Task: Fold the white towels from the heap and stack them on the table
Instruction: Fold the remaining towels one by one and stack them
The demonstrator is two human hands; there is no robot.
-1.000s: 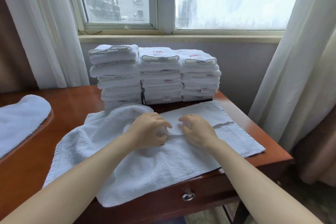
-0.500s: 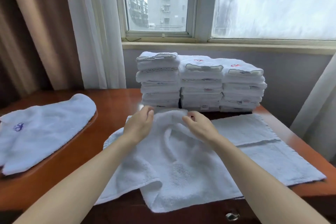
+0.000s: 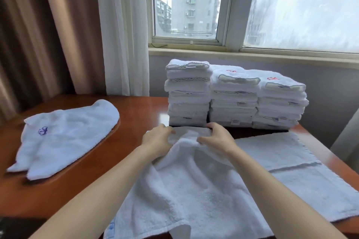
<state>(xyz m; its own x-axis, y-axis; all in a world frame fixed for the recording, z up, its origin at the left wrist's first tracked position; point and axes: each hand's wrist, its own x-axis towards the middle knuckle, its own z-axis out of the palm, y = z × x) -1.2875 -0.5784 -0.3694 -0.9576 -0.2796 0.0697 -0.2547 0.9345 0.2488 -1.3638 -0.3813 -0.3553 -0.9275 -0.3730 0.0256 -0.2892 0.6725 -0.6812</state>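
We look to be well into the job. Three stacks of folded towels [image 3: 235, 95] stand side by side at the back of the desk [image 3: 136, 114], just under the window sill [image 3: 252, 54]. The towel [image 3: 194, 190] we are working on lies spread in front of them. Its near edge hangs over the front of the desk, and its right part lies flat and seems doubled over. Our left hand [image 3: 157, 141] and right hand [image 3: 217, 140] meet at its far edge, close to the foot of the stacks. Each grip is closed on a bunched bit of that edge, fingers curled round the cloth. We judge this towel only partly folded, and it has yet to join a stack. Another white towel [image 3: 64, 136], with a blue mark, lies loose and unfolded to the left, well apart — that one is left to do too. Whether more wait out of view we cannot tell.
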